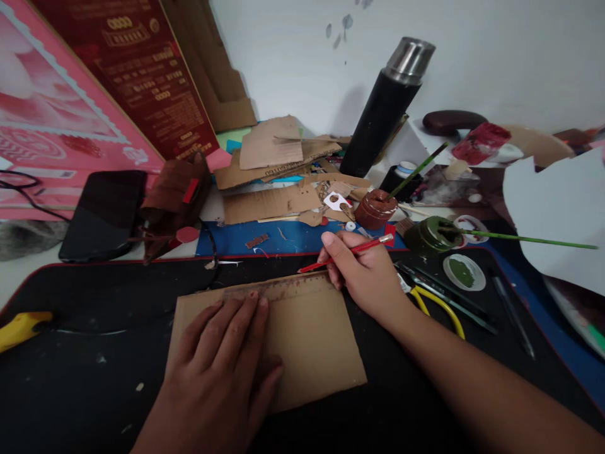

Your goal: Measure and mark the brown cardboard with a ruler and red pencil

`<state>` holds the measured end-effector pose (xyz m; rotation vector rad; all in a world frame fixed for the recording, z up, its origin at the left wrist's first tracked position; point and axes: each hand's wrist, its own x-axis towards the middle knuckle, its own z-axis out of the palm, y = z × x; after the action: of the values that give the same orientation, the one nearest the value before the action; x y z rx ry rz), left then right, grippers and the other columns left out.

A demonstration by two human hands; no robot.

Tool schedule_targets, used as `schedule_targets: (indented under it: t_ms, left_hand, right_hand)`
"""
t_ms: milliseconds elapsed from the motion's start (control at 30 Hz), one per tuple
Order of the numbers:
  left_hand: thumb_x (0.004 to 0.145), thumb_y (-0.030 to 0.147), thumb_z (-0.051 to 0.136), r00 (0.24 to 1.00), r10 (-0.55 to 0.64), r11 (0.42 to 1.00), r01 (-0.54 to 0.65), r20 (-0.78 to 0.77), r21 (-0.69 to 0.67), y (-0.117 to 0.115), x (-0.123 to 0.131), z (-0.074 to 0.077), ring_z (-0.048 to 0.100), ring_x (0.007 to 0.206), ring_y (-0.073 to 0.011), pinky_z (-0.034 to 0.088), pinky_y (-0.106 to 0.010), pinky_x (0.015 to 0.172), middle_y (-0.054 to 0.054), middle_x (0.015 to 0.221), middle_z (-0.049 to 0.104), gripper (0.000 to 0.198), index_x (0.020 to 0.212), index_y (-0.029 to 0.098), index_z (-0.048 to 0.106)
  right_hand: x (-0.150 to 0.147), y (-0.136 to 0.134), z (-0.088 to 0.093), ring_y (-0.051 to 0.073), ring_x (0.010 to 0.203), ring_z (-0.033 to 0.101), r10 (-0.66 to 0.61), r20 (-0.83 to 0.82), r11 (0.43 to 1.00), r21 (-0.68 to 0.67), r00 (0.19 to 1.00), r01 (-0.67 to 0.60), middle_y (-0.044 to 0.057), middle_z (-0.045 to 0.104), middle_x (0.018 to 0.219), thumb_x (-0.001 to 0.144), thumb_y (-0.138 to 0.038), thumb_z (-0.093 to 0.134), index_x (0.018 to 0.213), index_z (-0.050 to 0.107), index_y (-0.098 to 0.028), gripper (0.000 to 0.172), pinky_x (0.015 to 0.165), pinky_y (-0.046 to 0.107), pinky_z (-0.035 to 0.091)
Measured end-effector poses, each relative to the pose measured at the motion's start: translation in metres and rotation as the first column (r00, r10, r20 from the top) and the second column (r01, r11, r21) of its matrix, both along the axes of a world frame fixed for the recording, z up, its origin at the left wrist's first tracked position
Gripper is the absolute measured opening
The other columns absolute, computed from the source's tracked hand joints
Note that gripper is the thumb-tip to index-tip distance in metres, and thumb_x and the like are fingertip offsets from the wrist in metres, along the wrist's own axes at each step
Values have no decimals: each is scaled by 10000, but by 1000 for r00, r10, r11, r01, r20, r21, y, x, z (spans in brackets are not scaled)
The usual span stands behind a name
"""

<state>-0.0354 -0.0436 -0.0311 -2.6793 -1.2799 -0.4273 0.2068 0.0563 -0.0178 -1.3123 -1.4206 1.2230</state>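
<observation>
A sheet of cardboard [312,353] lies in the lower centre of the frame. The left hand [222,347] rests open and flat on it, fingertips on a clear ruler [297,289] along its top. Right of centre, the right hand [366,271] grips 1 red pencil [373,244].

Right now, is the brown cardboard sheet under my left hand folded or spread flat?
Spread flat: the brown cardboard sheet lies on the black mat, with no fold showing around your left hand.

I saw a bare left hand [212,359], a bare right hand [362,268] and right forearm [454,362], the nails [254,294] seemingly short.
</observation>
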Motion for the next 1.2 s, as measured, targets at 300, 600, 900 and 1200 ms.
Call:
schedule_targets:
  t_ms: [300,600,900,1200]
  left_hand:
    - [1042,336,504,1000,-3,1000,3,-17,23,0,1,-1,551,1272,-421,352,-551,1127,-268,1412,633,586,1480,-52,537]
    - [1036,370,507,1000,11,1000,-10,-22,22,-1,-1,-2,561,1275,-395,356,-527,1144,-232,1395,659,599,1505,-3,513]
    - [1040,377,507,999,8,999,-7,-34,40,0,0,-2,558,1291,-411,360,-540,1135,-252,1421,643,600,1493,-17,522]
    - [1043,354,506,1000,21,999,-20,-18,50,-1,1,-3,571,1286,-394,364,-520,1146,-230,1421,654,572,1491,-2,533]
  right_hand:
    - [0,-1,-1,99,412,497,-43,-83,999,18,996,45,-59,546,483,1041,-601,633,759,679,-211,484,442,240,370]
    - [3,1,-1,116,404,495,-117,-76,993,-4,990,118,-58,508,442,1018,-642,643,704,647,-224,523,445,257,371]
    - [3,1,-3,130,422,494,-92,-30,996,-11,995,91,-55,511,445,1027,-655,615,713,641,-230,529,465,271,373]
    - [3,1,-4,134,433,487,-79,-9,997,-5,997,79,-54,519,449,1045,-621,605,732,647,-224,507,487,274,372]
